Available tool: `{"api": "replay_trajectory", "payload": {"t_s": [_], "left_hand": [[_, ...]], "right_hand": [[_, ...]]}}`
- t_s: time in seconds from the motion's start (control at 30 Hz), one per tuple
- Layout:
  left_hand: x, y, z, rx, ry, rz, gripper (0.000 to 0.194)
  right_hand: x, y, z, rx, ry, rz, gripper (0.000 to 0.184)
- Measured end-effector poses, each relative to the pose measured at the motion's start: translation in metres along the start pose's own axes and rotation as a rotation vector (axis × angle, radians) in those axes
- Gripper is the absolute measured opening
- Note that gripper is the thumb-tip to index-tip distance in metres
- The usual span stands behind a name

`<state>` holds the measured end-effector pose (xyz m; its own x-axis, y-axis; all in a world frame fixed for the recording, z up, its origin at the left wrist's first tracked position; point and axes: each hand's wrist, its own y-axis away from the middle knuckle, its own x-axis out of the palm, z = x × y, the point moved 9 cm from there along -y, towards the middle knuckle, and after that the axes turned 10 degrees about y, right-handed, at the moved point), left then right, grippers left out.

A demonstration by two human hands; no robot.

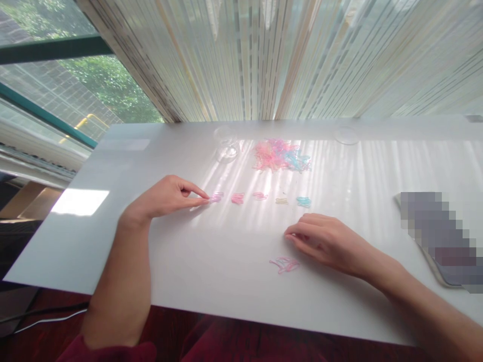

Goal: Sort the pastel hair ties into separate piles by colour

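Small, thin pastel loops lie sorted in a row on the white table; whether they are paper clips or rubber bands I cannot tell. My left hand (168,195) pinches with thumb and forefinger at the purple loops (216,197) on the row's left end. To their right lie pink loops (237,198), more pink loops (259,195), pale yellow loops (281,200) and blue loops (304,201). My right hand (326,244) rests closed below the blue ones, fingertips together; anything between them is hidden. Just left of and below it are loose pink and purple loops (284,264).
A mixed heap of loops (277,155) lies behind the row. Left of it stands a clear round container (226,151), and a clear round lid (346,135) lies back right. A pixelated phone-like slab (439,241) is at right. Striped curtains (264,60) hang along the back edge.
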<state>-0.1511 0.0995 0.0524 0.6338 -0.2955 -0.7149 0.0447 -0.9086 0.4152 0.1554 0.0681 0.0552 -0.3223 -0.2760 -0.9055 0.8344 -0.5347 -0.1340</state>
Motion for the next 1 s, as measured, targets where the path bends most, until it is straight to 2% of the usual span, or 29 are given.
{"api": "replay_trajectory", "payload": {"t_s": [0.23, 0.5, 0.7, 0.83, 1.0], "left_hand": [[-0.001, -0.001, 0.002, -0.023, -0.021, -0.004, 0.044], [0.002, 0.000, -0.004, 0.004, -0.025, 0.014, 0.044], [-0.002, 0.003, -0.010, 0.060, -0.031, -0.002, 0.037], [0.003, 0.002, -0.014, 0.090, -0.019, 0.030, 0.032], [0.013, -0.003, -0.018, 0.122, -0.015, 0.039, 0.035]], "right_hand": [[0.001, 0.000, 0.000, 0.002, 0.006, 0.002, 0.021], [-0.001, -0.001, 0.001, 0.005, 0.015, 0.013, 0.023], [-0.001, -0.001, 0.001, 0.010, 0.013, 0.009, 0.023], [0.001, 0.000, -0.001, 0.023, 0.007, 0.023, 0.023], [0.002, 0.000, -0.002, 0.025, 0.007, 0.032, 0.023]]}}
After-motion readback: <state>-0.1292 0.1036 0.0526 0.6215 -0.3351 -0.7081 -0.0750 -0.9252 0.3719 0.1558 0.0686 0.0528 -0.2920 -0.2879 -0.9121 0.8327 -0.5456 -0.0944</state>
